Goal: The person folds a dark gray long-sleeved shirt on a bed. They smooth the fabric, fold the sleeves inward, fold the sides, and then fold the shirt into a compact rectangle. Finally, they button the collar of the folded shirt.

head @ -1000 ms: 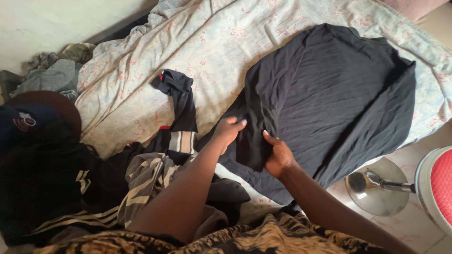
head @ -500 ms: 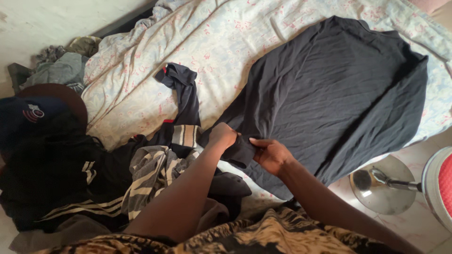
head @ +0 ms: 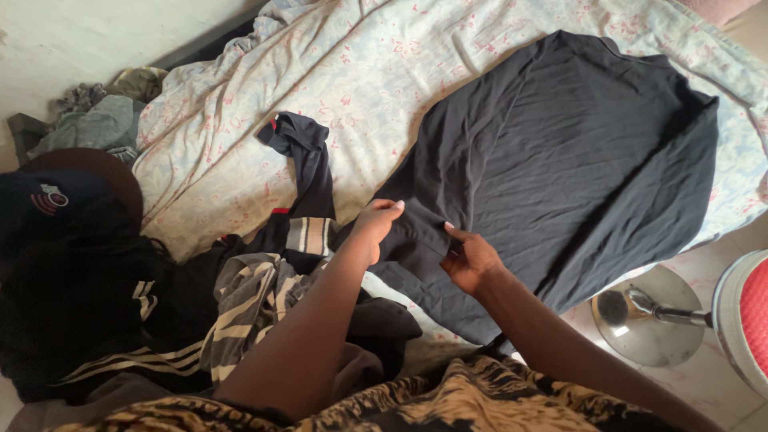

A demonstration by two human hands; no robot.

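Note:
A large dark navy garment (head: 560, 160) lies spread flat on a pale floral bedsheet (head: 360, 72). My left hand (head: 376, 224) and my right hand (head: 472, 260) both pinch its near-left edge, lifting a small fold of cloth between them. The two hands are a short way apart with the fabric stretched across. A dark striped garment (head: 308, 192) trails from the sheet just left of my left hand.
A heap of dark and striped clothes (head: 160, 312) sits at the left. A dark cap (head: 48, 204) lies further left, with grey clothes (head: 96, 120) on the floor behind. A stool with a metal base (head: 648, 316) and a red seat (head: 748, 312) stands at the right.
My hands, bunched close together on the fabric edge half a second ago, have spread apart and raised the fold slightly. The garment stays flat on the bed.

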